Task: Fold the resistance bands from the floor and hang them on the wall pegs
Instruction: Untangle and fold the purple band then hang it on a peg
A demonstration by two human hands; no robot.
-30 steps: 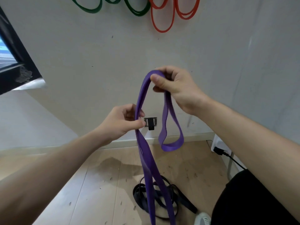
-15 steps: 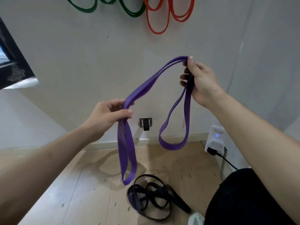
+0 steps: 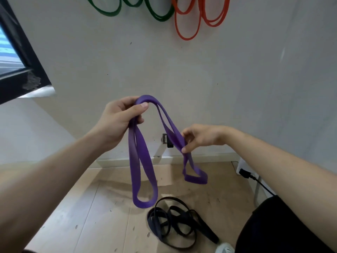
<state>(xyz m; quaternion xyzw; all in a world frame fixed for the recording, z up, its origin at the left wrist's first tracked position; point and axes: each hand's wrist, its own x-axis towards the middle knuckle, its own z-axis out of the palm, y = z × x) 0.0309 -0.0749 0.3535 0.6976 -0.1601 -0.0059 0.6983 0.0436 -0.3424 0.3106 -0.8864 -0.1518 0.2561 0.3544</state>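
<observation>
step: folding purple band [image 3: 140, 161] | my left hand [image 3: 118, 121] clamps top fold | my right hand [image 3: 198, 137] pinches strands mid-frame | next: gather loops, hang beside red bands [image 3: 198, 15] at top

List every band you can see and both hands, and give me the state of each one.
purple band: off the floor, draped in two hanging loops
left hand: gripping the band's top bend
right hand: pinching the right strands
black bands: tangled on the floor
green bands: hanging on the wall
orange bands: hanging on the wall
</observation>
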